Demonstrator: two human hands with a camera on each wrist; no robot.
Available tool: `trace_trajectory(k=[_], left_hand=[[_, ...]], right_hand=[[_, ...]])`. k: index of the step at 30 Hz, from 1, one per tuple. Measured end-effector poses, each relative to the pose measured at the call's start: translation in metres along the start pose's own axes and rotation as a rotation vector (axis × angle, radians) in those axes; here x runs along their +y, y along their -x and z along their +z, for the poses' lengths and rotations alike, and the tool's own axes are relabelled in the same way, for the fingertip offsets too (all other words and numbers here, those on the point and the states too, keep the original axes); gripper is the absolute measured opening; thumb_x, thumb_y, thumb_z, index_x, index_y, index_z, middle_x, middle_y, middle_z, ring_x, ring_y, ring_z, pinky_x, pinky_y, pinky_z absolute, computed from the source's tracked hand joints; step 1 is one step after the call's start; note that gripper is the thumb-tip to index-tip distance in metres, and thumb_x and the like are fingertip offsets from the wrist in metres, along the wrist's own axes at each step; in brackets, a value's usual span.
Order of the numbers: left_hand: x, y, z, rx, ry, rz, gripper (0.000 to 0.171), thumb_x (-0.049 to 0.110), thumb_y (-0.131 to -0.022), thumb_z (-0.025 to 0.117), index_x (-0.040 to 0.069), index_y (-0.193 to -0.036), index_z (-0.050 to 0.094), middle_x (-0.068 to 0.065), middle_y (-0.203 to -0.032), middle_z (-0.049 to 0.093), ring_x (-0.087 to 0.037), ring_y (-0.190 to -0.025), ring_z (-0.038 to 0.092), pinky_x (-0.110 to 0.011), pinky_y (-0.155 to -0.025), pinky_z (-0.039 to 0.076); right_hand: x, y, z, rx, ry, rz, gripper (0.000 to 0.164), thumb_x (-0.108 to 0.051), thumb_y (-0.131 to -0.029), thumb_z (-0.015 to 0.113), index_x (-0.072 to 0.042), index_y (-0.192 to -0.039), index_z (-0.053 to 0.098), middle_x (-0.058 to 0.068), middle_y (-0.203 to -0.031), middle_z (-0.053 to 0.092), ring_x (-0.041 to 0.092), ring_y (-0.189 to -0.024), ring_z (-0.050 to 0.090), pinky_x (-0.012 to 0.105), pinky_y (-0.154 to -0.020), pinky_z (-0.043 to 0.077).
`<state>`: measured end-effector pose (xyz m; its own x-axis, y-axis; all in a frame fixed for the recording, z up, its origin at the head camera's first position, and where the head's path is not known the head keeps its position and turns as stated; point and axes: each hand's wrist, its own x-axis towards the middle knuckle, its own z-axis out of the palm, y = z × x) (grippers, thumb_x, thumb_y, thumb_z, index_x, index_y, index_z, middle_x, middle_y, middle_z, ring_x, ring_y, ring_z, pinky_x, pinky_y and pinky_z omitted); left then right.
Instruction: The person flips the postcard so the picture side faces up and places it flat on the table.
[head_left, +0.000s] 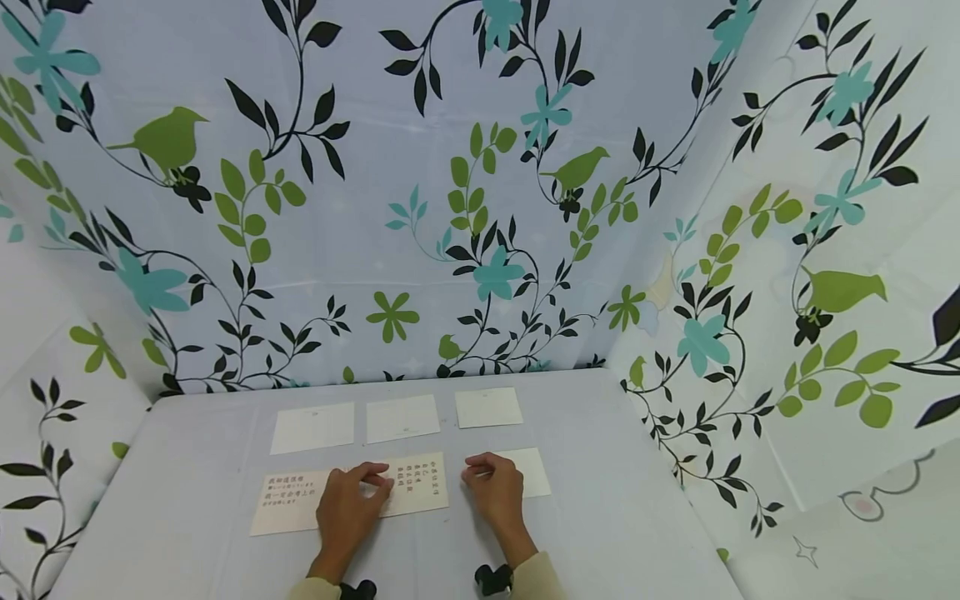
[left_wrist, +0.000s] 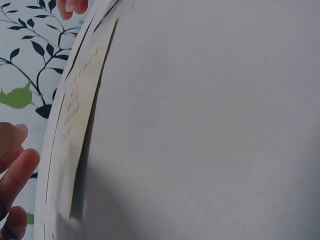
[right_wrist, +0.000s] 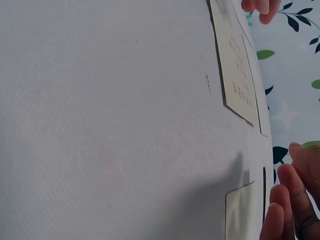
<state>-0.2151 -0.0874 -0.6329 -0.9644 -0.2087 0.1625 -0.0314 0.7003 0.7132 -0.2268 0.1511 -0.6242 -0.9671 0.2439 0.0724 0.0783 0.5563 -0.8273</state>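
My left hand hovers over the printed paper cards, thumb and fingers loosely bent with a gap between them. Horizontal lines of characters show on the printed card to its left. To its right, the printed card carries its characters turned sideways; the hand hides the stretch between the two. My right hand is at the left part of a blank card, partly covering it. Its fingers are close together and loosely bent, with nothing between them in the right wrist view.
Behind the hands lies a row of blank cards: a left one, a middle one and a right one. They lie on a white-covered table. Cloth with printed leaves and birds hangs behind and beside it.
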Motion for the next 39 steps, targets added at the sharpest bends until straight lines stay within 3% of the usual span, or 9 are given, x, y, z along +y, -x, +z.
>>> trace_trajectory(k=[8,21,25,32,39], left_hand=[[0.023,0.002,0.019,-0.036,0.037,0.039,0.023,0.025,-0.083,0.089,0.023,-0.106,0.083,0.012,-0.082,0.077,-0.012,-0.077,0.046,-0.028,-0.062,0.034],[0.042,0.008,0.041,-0.050,0.096,0.099,0.020,0.026,-0.082,0.090,0.027,-0.100,0.083,0.016,-0.082,0.076,-0.008,-0.077,0.049,-0.024,-0.059,0.037],[0.047,0.014,0.049,-0.040,0.112,0.123,0.020,0.025,-0.080,0.092,0.027,-0.098,0.083,0.016,-0.082,0.078,-0.010,-0.081,0.054,-0.024,-0.060,0.040],[0.060,0.017,0.065,-0.089,0.123,0.118,0.022,0.029,-0.081,0.092,0.028,-0.101,0.083,0.016,-0.086,0.079,-0.011,-0.087,0.058,-0.025,-0.066,0.043],[0.068,0.018,0.079,-0.108,0.137,0.113,0.025,0.028,-0.078,0.094,0.029,-0.100,0.082,0.016,-0.088,0.079,-0.008,-0.083,0.051,-0.023,-0.064,0.040]], right_hand=[[0.010,-0.007,-0.019,0.034,-0.020,0.031,0.015,-0.009,-0.085,0.087,-0.013,-0.099,0.083,-0.006,-0.083,0.077,0.007,-0.074,0.065,0.024,-0.067,0.052],[0.026,-0.014,-0.042,0.087,-0.014,0.072,0.016,-0.009,-0.085,0.087,-0.012,-0.100,0.083,-0.003,-0.088,0.078,0.011,-0.081,0.064,0.025,-0.073,0.050],[0.035,-0.014,-0.048,0.107,0.000,0.098,0.018,-0.010,-0.084,0.088,-0.012,-0.101,0.083,-0.001,-0.092,0.079,0.014,-0.085,0.062,0.028,-0.076,0.048],[0.048,-0.019,-0.066,0.164,0.038,0.107,0.024,-0.007,-0.082,0.088,-0.011,-0.105,0.082,0.006,-0.102,0.080,0.020,-0.091,0.063,0.033,-0.079,0.047],[0.056,-0.023,-0.078,0.192,0.095,0.122,0.030,-0.006,-0.082,0.088,-0.010,-0.110,0.081,0.012,-0.112,0.077,0.028,-0.101,0.068,0.043,-0.086,0.052]])
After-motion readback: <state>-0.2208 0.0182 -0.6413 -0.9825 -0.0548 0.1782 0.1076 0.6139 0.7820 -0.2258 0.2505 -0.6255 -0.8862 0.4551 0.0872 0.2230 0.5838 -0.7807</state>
